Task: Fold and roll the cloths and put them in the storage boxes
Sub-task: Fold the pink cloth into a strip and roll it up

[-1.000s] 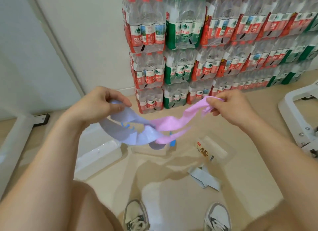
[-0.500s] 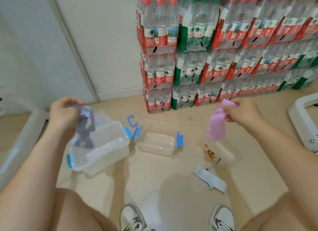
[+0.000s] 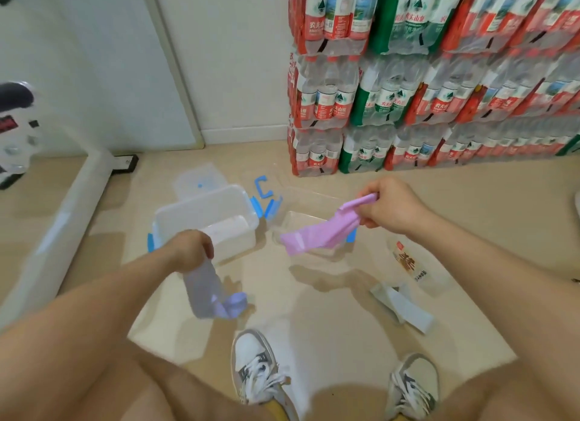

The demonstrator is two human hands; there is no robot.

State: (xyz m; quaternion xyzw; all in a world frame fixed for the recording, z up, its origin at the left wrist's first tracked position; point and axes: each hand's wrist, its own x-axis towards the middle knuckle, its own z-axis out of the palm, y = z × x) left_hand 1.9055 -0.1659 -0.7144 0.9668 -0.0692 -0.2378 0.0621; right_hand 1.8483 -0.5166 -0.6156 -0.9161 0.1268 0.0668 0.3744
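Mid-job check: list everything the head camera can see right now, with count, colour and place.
lavender cloth: 1, pale purple, hanging from the left hand
pink cloth: 1, pink, held by the right hand over the smaller box
grey cloth: 1, pale grey, flat on the floor at right
large storage box: 1, clear with blue clips, open, floor centre-left
small storage box: 1, clear with blue clips, open, beside the large one
lid: 1, clear, behind the large box
bottle: 1, clear, lying on the floor at right
water bottle packs: many, red and green labels, stacked against the wall
shoes: 2, white and grey, bottom
left hand: 1
right hand: 1
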